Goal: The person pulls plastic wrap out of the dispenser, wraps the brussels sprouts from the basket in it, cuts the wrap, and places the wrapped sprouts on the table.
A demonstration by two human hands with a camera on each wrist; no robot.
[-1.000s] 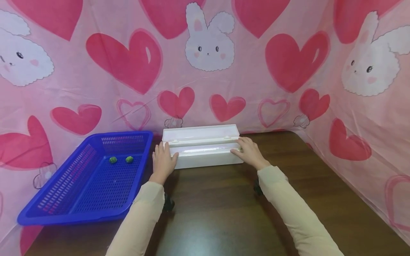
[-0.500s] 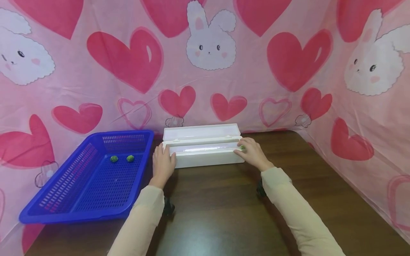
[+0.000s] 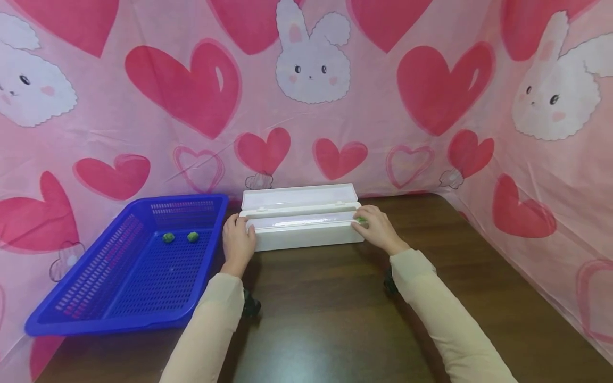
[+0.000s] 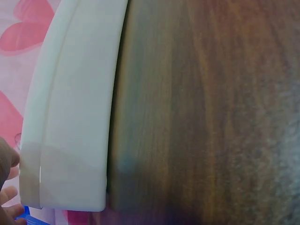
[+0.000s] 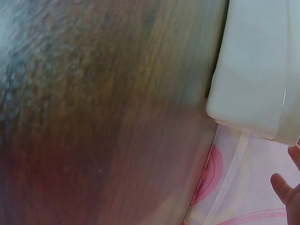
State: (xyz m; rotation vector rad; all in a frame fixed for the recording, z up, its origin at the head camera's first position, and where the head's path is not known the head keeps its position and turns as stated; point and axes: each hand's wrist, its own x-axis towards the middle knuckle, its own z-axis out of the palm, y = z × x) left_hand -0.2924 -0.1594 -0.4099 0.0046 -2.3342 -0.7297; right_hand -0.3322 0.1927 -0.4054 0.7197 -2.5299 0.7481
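A long white box [image 3: 308,235] with its lid [image 3: 299,197] tilted back stands at the rear of the table, possibly a cling-film dispenser. My left hand [image 3: 238,244] is at its left end, the thumb near the front corner. At the right end is my right hand [image 3: 378,229], thumb and index finger apart, a small green piece [image 3: 361,219] showing between them. The left wrist view shows the box's front face [image 4: 77,122] and fingertips past its end. Below the box's end in the right wrist view is a pale strip [image 5: 229,176]. Exact finger contact is partly hidden.
A blue perforated basket [image 3: 115,325] stands on the left, with two small green balls [image 3: 168,237] in it. Brown wooden table [image 3: 321,314] lies in front of the box. A pink cloth with hearts and rabbits [image 3: 313,69] hangs close behind and on the right.
My left hand has shifted slightly left along the box's end. My right hand has moved slightly right, and the green piece between its thumb and index finger shows more clearly.
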